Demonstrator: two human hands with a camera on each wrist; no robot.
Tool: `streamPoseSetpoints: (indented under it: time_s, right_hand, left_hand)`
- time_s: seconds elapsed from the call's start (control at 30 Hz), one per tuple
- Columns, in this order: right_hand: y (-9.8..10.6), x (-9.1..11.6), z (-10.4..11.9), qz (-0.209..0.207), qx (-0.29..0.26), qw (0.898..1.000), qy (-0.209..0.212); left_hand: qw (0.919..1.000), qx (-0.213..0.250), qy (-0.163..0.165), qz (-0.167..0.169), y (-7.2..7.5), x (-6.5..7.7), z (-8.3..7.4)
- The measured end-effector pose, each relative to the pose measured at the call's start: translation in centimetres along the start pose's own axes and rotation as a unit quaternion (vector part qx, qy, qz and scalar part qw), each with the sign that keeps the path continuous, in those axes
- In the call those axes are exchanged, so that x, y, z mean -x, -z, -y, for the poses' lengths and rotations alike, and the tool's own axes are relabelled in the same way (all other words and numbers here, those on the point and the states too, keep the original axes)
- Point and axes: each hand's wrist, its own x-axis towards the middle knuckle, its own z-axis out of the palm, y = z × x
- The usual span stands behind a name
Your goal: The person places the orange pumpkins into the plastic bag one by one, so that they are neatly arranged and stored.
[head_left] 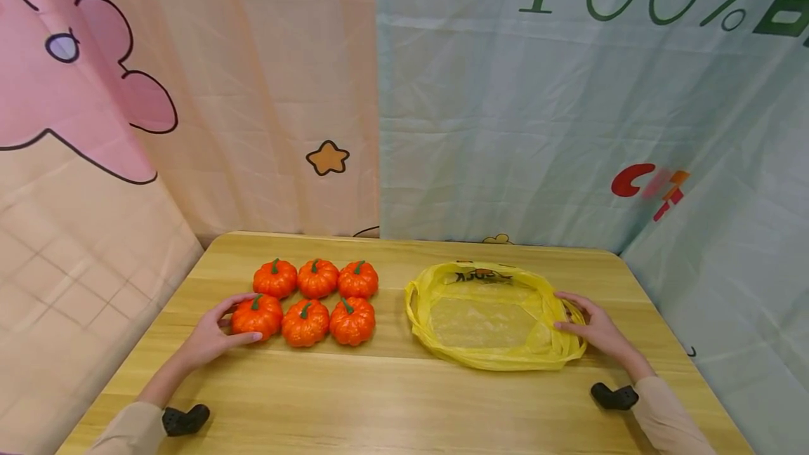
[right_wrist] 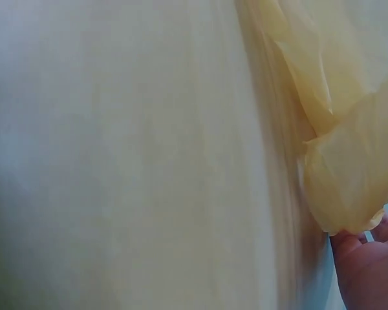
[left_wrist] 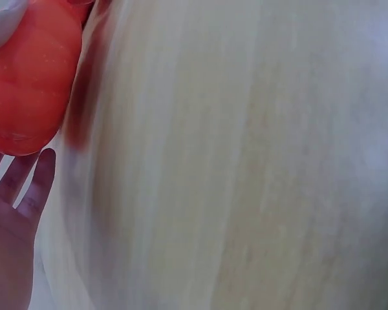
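Observation:
In the head view my left hand (head_left: 211, 332) grips the front-left small orange pumpkin (head_left: 265, 316), thumb on its near side and fingers toward its far side. The left wrist view shows that pumpkin (left_wrist: 32, 77) close up, with part of the hand (left_wrist: 10, 226) beside it. Several matching pumpkins with green stems, such as the front-middle pumpkin (head_left: 306, 324), sit in two rows on the table. My right hand (head_left: 590, 325) holds the right rim of a yellow plastic bag (head_left: 499, 359), which lies with its mouth spread wide. Bag film hides some right fingertips in the right wrist view.
The wooden table (head_left: 379, 406) carries everything. Behind it hang printed curtains, peach (head_left: 284, 90) at left and pale blue-green (head_left: 480, 125) at right, reaching the table's back edge. A dark device is strapped at each wrist.

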Motion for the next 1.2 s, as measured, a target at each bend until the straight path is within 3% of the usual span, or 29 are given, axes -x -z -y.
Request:
streamPoseSetpoints:
  time_s: [0.33,0.6,1.07,1.2]
  right_hand:
    - [0.0,0.1,0.3,0.002,-0.003,1.000,-0.008]
    - [0.1,0.2,0.3,0.005,0.004,1.000,-0.017]
    - [0.0,0.1,0.3,0.008,0.005,1.000,-0.026]
    - [0.0,0.2,0.1,0.013,0.003,0.999,-0.031]
  left_hand:
    - [0.9994,-0.022,-0.015,-0.024,0.8,0.1,-0.7]
    - [0.9985,-0.025,-0.039,-0.028,0.6,-0.4,-2.3]
    - [0.9983,-0.012,-0.054,-0.020,-1.5,-1.4,-5.6]
    - [0.9990,-0.008,-0.040,-0.015,-2.4,-1.6,-6.7]
